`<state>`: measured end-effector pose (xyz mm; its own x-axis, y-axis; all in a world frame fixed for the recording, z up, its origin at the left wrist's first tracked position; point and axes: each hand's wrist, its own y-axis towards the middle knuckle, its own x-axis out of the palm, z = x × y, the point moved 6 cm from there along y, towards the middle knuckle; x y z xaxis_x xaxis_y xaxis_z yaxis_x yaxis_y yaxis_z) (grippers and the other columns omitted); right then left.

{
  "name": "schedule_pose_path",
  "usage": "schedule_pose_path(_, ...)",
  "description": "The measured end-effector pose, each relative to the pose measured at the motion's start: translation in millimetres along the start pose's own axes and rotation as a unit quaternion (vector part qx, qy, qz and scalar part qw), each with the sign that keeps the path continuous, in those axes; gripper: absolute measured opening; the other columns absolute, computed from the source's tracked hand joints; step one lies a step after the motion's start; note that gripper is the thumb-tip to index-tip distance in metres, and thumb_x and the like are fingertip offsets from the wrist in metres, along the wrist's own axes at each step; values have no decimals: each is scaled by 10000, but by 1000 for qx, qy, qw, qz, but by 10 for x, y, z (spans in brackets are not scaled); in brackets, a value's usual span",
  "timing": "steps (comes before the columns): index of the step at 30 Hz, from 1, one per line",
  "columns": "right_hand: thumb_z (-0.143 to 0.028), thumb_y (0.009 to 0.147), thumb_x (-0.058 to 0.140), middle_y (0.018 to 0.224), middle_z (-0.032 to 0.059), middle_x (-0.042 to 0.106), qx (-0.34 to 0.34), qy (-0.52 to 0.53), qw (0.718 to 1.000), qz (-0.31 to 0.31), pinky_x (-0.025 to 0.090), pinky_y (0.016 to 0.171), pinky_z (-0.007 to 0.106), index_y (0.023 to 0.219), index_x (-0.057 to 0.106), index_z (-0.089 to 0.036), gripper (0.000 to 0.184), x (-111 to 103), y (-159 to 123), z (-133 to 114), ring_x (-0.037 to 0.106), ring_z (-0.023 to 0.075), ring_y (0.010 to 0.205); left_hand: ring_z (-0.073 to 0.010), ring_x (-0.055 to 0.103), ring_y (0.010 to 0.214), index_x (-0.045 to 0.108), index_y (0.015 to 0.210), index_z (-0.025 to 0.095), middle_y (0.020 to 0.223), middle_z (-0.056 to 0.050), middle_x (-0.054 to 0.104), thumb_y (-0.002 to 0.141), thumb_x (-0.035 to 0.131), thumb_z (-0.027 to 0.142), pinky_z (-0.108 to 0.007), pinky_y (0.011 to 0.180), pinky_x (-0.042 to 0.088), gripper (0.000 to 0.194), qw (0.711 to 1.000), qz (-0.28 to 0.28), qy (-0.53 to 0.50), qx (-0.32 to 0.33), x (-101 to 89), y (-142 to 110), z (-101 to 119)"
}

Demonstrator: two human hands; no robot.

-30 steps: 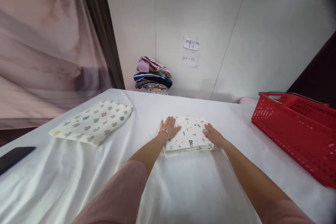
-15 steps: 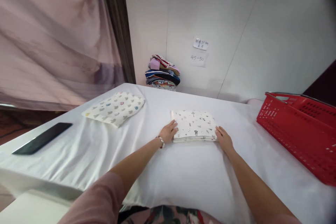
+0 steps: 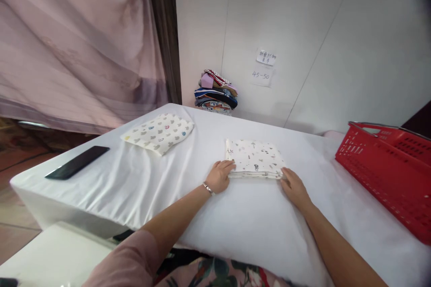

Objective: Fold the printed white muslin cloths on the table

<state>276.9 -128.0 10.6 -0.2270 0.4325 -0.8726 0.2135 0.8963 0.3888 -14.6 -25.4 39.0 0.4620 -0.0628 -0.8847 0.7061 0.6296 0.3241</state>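
A folded white cloth point(image 3: 254, 157) with a small scattered print lies in the middle of the table, its stacked layers showing along the front edge. My left hand point(image 3: 219, 176) grips its near left corner, the fingertips on top; a silver bracelet is on that wrist. At the near right corner, my right hand point(image 3: 295, 188) holds the cloth between thumb and fingers. The undersides of both grips are hidden. To the left rests a second folded cloth point(image 3: 161, 133), cream with grey, blue and red motifs, touched by neither hand.
A red plastic basket point(image 3: 387, 175) stands on the right of the white-covered table point(image 3: 141, 188). A dark flat slab point(image 3: 79, 161) lies near the left edge. Folded fabrics point(image 3: 217, 92) are piled behind the table, by the wall. A white surface point(image 3: 57, 255) sits lower left.
The view has shifted a little, so everything sits slightly farther right. Both hands have slid toward the near corners of the folded cloth, which otherwise lies the same.
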Motion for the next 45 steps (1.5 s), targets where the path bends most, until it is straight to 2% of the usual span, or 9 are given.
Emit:
schedule_pose_path(4, -240, 766, 391, 1342, 65, 401, -54, -49, 995, -67, 279, 1045, 383, 1285, 409, -184, 522, -2, 10, 18, 347, 205, 1236, -200, 324, 1237, 425, 1255, 258, 1351, -6, 396, 647, 423, 73, -457, 1058, 160, 636, 998, -43, 37, -6, -20, 6, 30)
schedule_pose_path(12, -106, 720, 346, 1327, 62, 429, -79, -137, 976, -150, 300, 1010, 376, 1274, 429, -165, 562, -10, 220, 52, 387, 210, 1203, -214, 334, 1226, 421, 1235, 316, 1354, 17, 391, 696, 510, 237, -474, 1066, 65, 552, 994, -95, 52, 10, -38, 79, -23)
schedule_pose_path(15, -96, 728, 330, 1331, 75, 422, -58, -158, 972, -166, 311, 988, 363, 1284, 411, -143, 565, -3, 284, -1, 403, 218, 1179, -216, 366, 1196, 454, 1199, 298, 1321, -3, 431, 734, 521, 305, -478, 1055, 99, 470, 994, -91, 62, 3, -12, 126, -10)
schedule_pose_path(21, -72, 717, 329, 1276, 72, 472, -32, -174, 970, -169, 356, 914, 328, 1298, 386, -171, 592, -134, 364, -105, 429, 222, 1128, -231, 387, 1162, 501, 1137, 245, 1264, -50, 476, 764, 504, 280, -457, 1049, 126, 374, 993, -43, 108, 11, 34, 146, 82)
schedule_pose_path(26, -71, 728, 329, 1288, 58, 454, -59, -172, 975, -131, 358, 917, 304, 1312, 359, -190, 597, -463, 545, -219, 419, 199, 1138, -255, 363, 1170, 513, 1100, 220, 1228, -81, 490, 752, 518, 342, -466, 1056, 83, 369, 994, -5, 110, 23, 27, 116, 136)
schedule_pose_path(31, -67, 730, 354, 1245, 62, 484, -126, -161, 977, -63, 417, 881, 322, 1254, 432, -200, 546, -807, 701, -454, 440, 202, 1118, -273, 444, 1045, 539, 996, 176, 1024, -101, 565, 686, 581, 449, -506, 1036, 117, 415, 989, 50, 142, 10, -30, 170, 193)
schedule_pose_path(38, -81, 751, 364, 1204, 57, 506, -181, -131, 975, 11, 436, 899, 350, 1234, 447, -229, 512, -1121, 557, -705, 463, 201, 1104, -250, 496, 957, 539, 959, 155, 889, -92, 586, 655, 536, 171, -488, 1030, 153, 305, 982, 73, 175, 20, -105, 198, 198)
schedule_pose_path(41, -103, 770, 373, 1199, 57, 509, -188, -85, 978, 39, 423, 925, 361, 1234, 448, -240, 490, -1273, 424, -753, 469, 200, 1104, -240, 510, 978, 512, 1044, 147, 911, -97, 606, 647, 502, 133, -482, 1040, 140, 397, 986, 82, 140, 35, -299, 152, 175)
schedule_pose_path(45, -171, 796, 434, 1174, 47, 530, -164, 41, 981, 98, 402, 950, 366, 1215, 469, -247, 428, -1643, 282, -803, 496, 192, 1080, -222, 514, 1019, 485, 1094, 182, 1027, -65, 604, 682, 508, 206, -467, 1050, 152, 413, 991, 125, 19, 36, -841, 102, 196)
